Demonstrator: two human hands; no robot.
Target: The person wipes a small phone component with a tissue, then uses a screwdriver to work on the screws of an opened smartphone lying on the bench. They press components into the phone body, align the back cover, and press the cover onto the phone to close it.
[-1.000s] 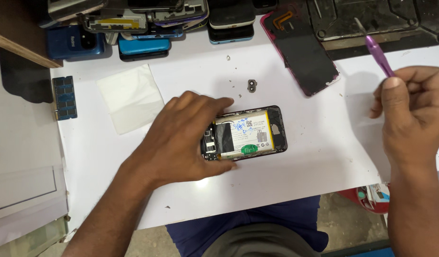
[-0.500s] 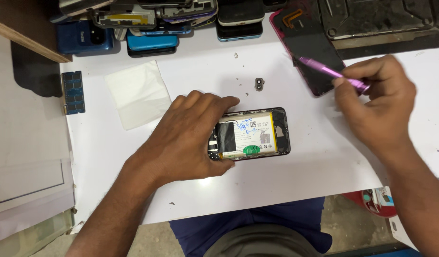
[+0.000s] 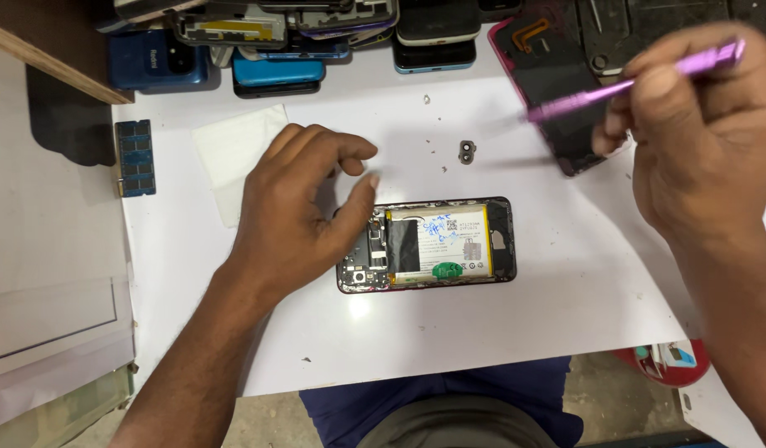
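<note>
**Opened phone on a white worktable**

An opened phone [image 3: 429, 245], battery exposed, is laid flat at the middle of the white table [image 3: 499, 332]. Its left end is touched by the left hand [image 3: 296, 211], fingers loosely spread and holding nothing. A purple tool [image 3: 632, 83] is gripped by the right hand [image 3: 698, 141], above a pink-edged back cover [image 3: 557, 91].

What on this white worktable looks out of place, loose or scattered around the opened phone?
A small grey metal camera ring lies loose on the white table, apart from the opened black phone. Tiny specks, perhaps screws, are scattered nearby. The pink-edged back cover lies askew.
</note>
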